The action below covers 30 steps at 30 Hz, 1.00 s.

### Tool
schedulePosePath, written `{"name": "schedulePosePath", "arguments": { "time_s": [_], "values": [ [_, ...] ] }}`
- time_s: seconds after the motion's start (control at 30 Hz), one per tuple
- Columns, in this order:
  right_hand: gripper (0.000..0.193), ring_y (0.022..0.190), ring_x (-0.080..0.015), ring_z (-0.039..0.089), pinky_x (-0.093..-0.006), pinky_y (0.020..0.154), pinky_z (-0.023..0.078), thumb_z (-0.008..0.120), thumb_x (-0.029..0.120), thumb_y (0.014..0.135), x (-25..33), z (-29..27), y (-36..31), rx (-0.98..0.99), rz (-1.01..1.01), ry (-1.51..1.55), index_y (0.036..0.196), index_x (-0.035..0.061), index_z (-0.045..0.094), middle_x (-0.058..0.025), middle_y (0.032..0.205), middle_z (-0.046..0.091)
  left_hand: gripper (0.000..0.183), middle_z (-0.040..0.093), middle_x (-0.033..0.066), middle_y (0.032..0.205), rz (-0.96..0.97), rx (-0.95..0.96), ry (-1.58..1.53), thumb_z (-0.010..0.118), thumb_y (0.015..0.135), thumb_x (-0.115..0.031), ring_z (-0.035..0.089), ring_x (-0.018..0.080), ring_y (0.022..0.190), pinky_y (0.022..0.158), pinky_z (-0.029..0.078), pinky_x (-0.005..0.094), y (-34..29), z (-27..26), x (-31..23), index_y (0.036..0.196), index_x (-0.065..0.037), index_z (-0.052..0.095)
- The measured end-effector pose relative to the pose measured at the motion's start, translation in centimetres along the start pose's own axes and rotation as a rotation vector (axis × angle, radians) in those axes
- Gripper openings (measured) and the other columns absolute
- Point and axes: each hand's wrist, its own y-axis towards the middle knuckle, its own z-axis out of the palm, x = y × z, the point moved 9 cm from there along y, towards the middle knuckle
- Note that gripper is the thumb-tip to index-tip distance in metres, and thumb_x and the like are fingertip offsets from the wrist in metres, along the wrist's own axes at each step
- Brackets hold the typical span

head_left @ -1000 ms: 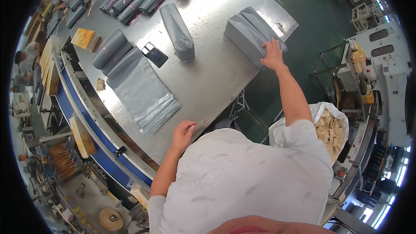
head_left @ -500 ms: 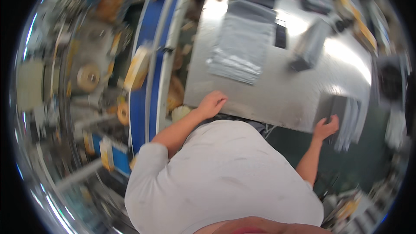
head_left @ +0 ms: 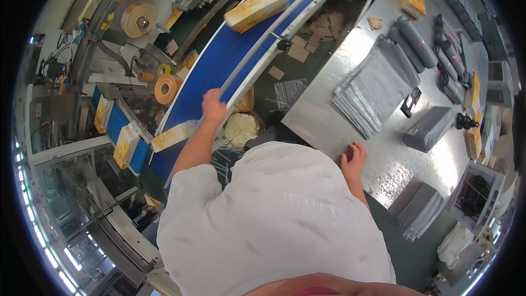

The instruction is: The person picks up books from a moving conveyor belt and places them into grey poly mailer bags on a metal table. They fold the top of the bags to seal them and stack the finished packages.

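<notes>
My left hand (head_left: 213,107) is above the near edge of the blue conveyor belt (head_left: 204,71), beside its metal side rail (head_left: 241,66). Its fingers are foreshortened and slightly blurred, and nothing shows in them. A yellow-and-white long carton (head_left: 174,136) lies on the belt by my left forearm, partly hidden by it. Farther up the belt lies another such carton (head_left: 256,9). My right hand (head_left: 355,161) is at the near edge of the metal table (head_left: 323,115), fingers apart, holding nothing. A stack of flat grey plastic bags (head_left: 364,96) lies beyond it.
Grey wrapped bundles (head_left: 430,129) and rolled grey bags (head_left: 416,44) lie farther across the table. A grey stack (head_left: 419,208) sits at its right corner. A black phone-like object (head_left: 410,102) lies by the bags. Tape rolls (head_left: 165,89) and machinery stand left of the belt.
My view has swung left toward the belt. My left hand has moved from the table edge to the belt's rail. My right hand has left the grey stack at the table's corner.
</notes>
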Motion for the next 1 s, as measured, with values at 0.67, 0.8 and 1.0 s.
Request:
{"name": "schedulePosePath", "arguments": {
  "time_s": [0.67, 0.8, 1.0],
  "values": [
    [0.03, 0.116, -0.0343, 0.061, -0.0448, 0.101, 0.051, 0.076, 0.014, 0.086, -2.3, 0.8, 2.3, 0.019, 0.414, 0.184, 0.114, 0.0073, 0.071, -0.0135, 0.113, 0.069, 0.08, 0.069, 0.0237, 0.125, 0.08, -0.036, -0.021, 0.09, 0.068, -0.021, 0.066, 0.0449, 0.118, 0.101, 0.053, 0.0514, 15.4, -6.9, 3.6, 0.139, -0.003, 0.057],
    [0.038, 0.123, -0.0296, 0.063, -0.0401, 0.1, 0.052, 0.076, 0.016, 0.091, 0.0, -0.5, 4.6, -0.063, 0.372, 0.473, 0.127, 0.0078, 0.067, -0.0128, 0.12, 0.07, 0.078, 0.067, 0.0195, 0.134, 0.264, 0.129, -0.685, 0.087, 0.077, -0.013, 0.066, 0.0289, 0.121, 0.102, 0.052, 0.0408, 19.1, -13.4, -15.3, 0.145, 0.002, 0.054],
    [0.07, 0.121, -0.0309, 0.066, -0.0424, 0.102, 0.052, 0.076, 0.019, 0.093, 5.3, -6.2, 9.7, -0.365, 0.046, 0.71, 0.155, 0.0114, 0.045, -0.0144, 0.133, 0.068, 0.066, 0.071, 0.013, 0.127, 0.376, 0.926, -1.019, 0.085, 0.084, -0.016, 0.066, 0.0257, 0.119, 0.107, 0.05, 0.0422, 6.9, 0.7, -44.1, 0.142, 0.0, 0.058]
  ]
}}
